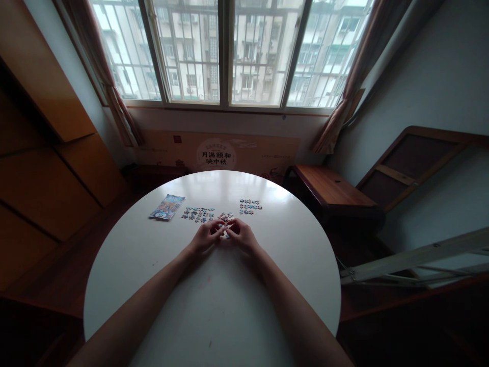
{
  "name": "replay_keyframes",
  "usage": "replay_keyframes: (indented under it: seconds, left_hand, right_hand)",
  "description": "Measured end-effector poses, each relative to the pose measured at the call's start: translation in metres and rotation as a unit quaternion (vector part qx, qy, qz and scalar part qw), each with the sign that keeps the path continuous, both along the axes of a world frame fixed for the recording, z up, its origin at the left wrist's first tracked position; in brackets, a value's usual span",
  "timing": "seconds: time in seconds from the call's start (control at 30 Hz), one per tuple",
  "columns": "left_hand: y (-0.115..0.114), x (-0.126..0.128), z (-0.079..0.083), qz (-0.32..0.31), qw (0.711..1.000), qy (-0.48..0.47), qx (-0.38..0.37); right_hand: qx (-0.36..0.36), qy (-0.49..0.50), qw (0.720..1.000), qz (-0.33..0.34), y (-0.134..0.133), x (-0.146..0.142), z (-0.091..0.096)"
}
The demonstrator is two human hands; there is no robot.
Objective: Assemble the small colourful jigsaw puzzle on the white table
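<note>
My left hand [207,237] and my right hand [242,235] meet near the middle of the round white table [229,290]. The fingers of both are closed in a pinch, with the fingertips almost touching over small jigsaw pieces; the exact grip is partly hidden. Just beyond the fingertips lies a small heap of jigsaw pieces [226,216]. To the left of the heap, loose pieces [198,214] lie spread in rough rows. Another group of pieces [250,206] is laid out to the right, apart from the heap.
A colourful printed packet or sheet [168,207] lies at the table's back left. Behind the table is a box panel with Chinese lettering [248,148] under the barred window. A brown wooden bench [332,186] stands at the right, cabinets [61,193] at the left.
</note>
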State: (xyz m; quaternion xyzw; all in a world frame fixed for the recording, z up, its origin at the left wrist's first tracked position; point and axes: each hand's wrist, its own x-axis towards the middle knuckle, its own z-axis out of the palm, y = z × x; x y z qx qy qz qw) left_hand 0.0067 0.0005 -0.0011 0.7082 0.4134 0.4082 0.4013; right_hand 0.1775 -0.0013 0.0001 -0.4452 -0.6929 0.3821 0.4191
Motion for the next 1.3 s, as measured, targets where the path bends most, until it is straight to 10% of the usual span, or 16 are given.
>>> replay_keyframes:
  seconds: [1.3]
  left_hand:
    - [0.0009,0.0,-0.0025,0.007,1.0,-0.012,-0.01]
  right_hand:
    - [0.013,-0.014,1.0,-0.012,0.0001,0.0006,-0.0007]
